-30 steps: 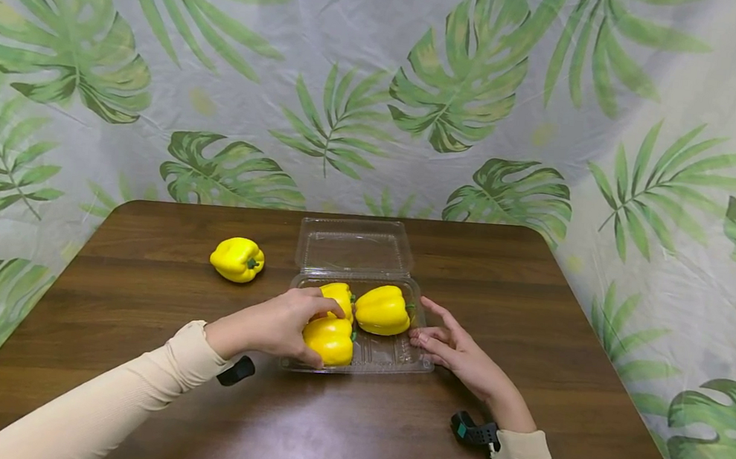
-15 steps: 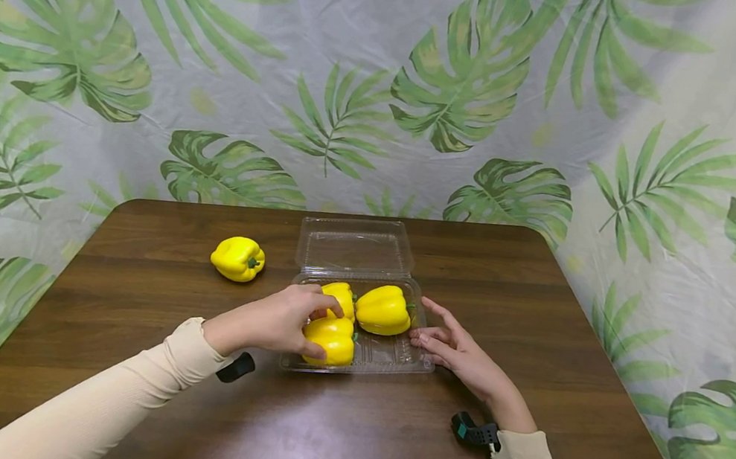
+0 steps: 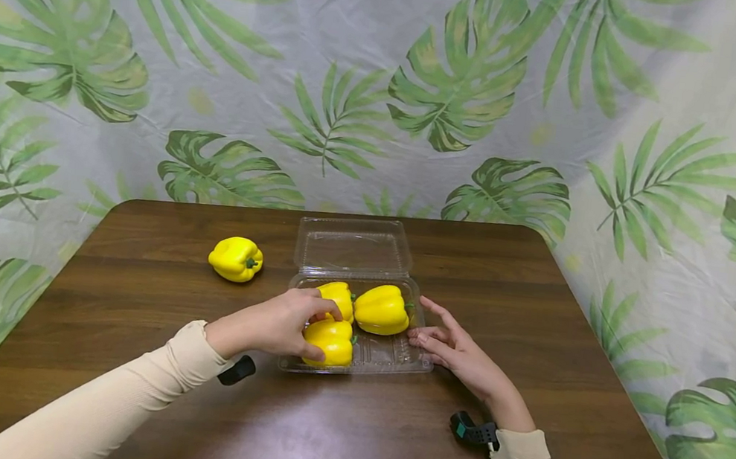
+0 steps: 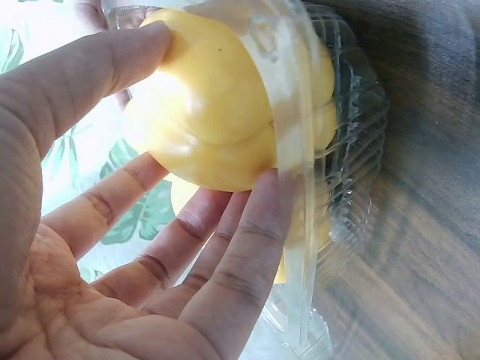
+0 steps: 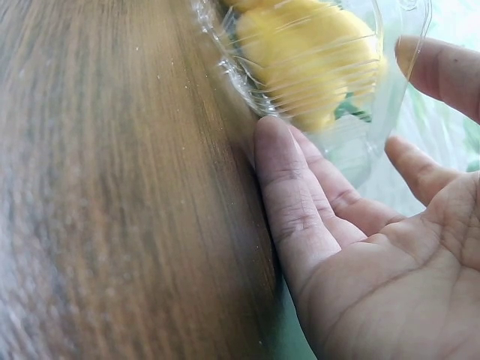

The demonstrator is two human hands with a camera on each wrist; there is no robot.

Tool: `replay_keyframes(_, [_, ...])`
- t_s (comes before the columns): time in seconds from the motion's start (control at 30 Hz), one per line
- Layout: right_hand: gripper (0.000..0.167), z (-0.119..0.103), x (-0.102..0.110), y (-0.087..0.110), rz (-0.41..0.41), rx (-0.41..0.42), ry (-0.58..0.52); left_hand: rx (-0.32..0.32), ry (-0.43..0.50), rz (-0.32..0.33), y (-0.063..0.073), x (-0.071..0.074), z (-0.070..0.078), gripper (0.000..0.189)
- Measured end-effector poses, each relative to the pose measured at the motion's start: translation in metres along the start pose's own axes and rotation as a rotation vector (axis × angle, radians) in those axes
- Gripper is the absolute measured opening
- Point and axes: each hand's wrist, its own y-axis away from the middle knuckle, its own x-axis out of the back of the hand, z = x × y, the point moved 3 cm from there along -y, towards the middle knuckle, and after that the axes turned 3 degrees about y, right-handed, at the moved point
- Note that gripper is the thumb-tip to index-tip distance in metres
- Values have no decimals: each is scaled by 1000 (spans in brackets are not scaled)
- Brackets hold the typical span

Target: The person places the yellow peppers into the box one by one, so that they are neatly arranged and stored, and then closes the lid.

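Note:
In the head view, a clear plastic clamshell container (image 3: 387, 366) lies with its lid (image 3: 354, 247) folded back. Three yellow bell peppers are inside: one at the front left (image 3: 331, 344), one behind it (image 3: 337, 298) partly hidden by fingers, and one at the back right (image 3: 383, 310). My left hand (image 3: 279, 320) holds the front-left pepper, thumb on one side and fingertips on the other, also seen in the left wrist view on the pepper (image 4: 214, 97). My right hand (image 3: 462, 355) rests its fingers against the container's right side; the right wrist view shows this hand (image 5: 375, 247) without a pepper.
Another yellow bell pepper (image 3: 236, 259) lies on the brown wooden table (image 3: 161, 275), left of the container. Behind the table's back edge hangs a leaf-patterned cloth (image 3: 340, 107). A black band (image 3: 471, 429) is on the right wrist.
The front-left pepper sits slightly lower, and my left thumb has shifted a little up along it. My right hand and the other peppers stay in place.

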Motion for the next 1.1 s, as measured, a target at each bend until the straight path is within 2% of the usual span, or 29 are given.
replay_keyframes(0.53, [70, 1, 0, 0, 1, -11, 7, 3, 5, 30, 3, 2, 1, 50])
replay_keyframes(0.8, [70, 2, 1, 0, -1, -9, -1, 14, 25, 70, 7, 12, -6, 45])
replay_keyframes(1.1, [70, 2, 1, -1, -2, -9, -1, 31, 67, 164, 15, 33, -25, 51])
